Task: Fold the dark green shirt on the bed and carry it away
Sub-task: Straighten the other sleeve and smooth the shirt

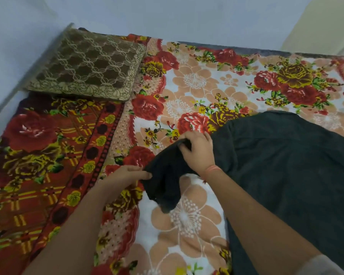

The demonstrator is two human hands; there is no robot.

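Both hands held one sleeve (165, 187) of the dark green shirt (286, 165), which lay spread on the right side of the bed (187, 231). The left hand (127, 173) pinched the sleeve's edge, and the right hand (199, 151) gripped it with curled fingers. The cloth looked soft, light and limp, best taken at seams and corners. Open bedding lay leftward, and the pillow (87, 64) sat well apart.

Pillow (87, 64) at far left of bed (197, 82); shirt (286, 165) spread on bed at near right, well apart from pillow.
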